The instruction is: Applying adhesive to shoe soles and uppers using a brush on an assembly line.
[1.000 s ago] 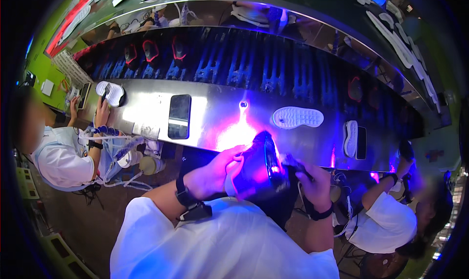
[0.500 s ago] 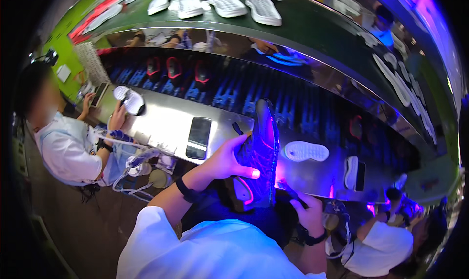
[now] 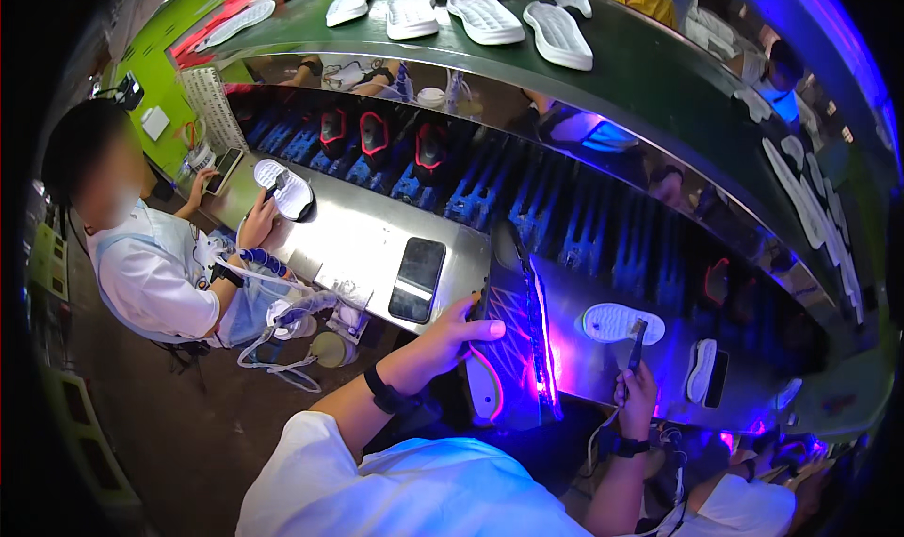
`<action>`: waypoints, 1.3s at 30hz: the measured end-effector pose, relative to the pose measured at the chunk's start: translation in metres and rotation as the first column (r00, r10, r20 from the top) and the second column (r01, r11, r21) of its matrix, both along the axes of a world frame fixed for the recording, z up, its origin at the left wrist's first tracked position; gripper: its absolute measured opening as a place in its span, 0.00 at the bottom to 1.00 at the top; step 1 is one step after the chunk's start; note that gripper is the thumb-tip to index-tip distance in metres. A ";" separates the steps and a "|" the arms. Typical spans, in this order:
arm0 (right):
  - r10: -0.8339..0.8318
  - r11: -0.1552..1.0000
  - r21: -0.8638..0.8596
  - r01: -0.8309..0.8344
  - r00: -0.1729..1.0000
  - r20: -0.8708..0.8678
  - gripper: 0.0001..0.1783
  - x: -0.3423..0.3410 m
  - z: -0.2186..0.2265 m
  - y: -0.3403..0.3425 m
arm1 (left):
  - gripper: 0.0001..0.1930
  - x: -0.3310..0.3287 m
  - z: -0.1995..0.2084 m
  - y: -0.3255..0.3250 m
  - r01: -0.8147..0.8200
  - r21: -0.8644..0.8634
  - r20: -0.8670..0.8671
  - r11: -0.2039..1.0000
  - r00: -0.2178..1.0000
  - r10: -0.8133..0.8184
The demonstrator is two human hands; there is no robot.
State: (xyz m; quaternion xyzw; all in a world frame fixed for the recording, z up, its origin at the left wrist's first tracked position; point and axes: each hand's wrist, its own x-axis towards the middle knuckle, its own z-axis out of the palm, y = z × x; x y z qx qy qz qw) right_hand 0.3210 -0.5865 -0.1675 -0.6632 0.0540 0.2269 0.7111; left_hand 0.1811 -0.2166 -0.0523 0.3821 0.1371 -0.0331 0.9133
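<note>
My left hand [image 3: 447, 347] is closed around a dark shoe upper [image 3: 513, 353], held upright above my lap with its toe pointing up and away. A bright pink-violet line glows along the shoe's edge. In my right hand [image 3: 637, 396] is a brush [image 3: 637, 343] with a dark handle, and a thin tube trails from it below the hand. The brush's tip is over the near right part of a white shoe sole [image 3: 607, 322] lying on the metal bench; whether the bristles touch it I cannot tell.
A dark phone-like slab [image 3: 417, 278] lies left on the metal bench [image 3: 353, 240]. Beyond runs a dark slatted conveyor [image 3: 527, 198] carrying several shoes. White soles [image 3: 485, 17] rest on the green shelf above. A co-worker [image 3: 155, 264] sits left with a sole; another [image 3: 739, 504] is at lower right.
My right hand has moved up and away from beside the shoe, carrying the brush to the white sole. The view has shifted slightly; my left hand keeps hold of the shoe.
</note>
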 end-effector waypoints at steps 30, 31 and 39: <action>-0.014 0.997 -0.076 0.026 0.989 0.149 0.19 -0.015 -0.014 -0.006 | 0.22 0.306 -0.119 0.177 0.385 0.695 0.038 -0.608 0.824 0.566; -0.051 0.993 -0.098 0.066 0.988 0.147 0.19 -0.013 -0.015 -0.014 | 0.23 0.308 -0.107 0.136 0.136 0.715 0.174 -0.686 0.915 0.363; -0.085 0.993 -0.064 0.098 0.980 0.180 0.20 -0.015 -0.014 -0.019 | 0.21 0.115 -0.095 -0.028 0.086 0.979 -0.089 0.187 0.996 0.007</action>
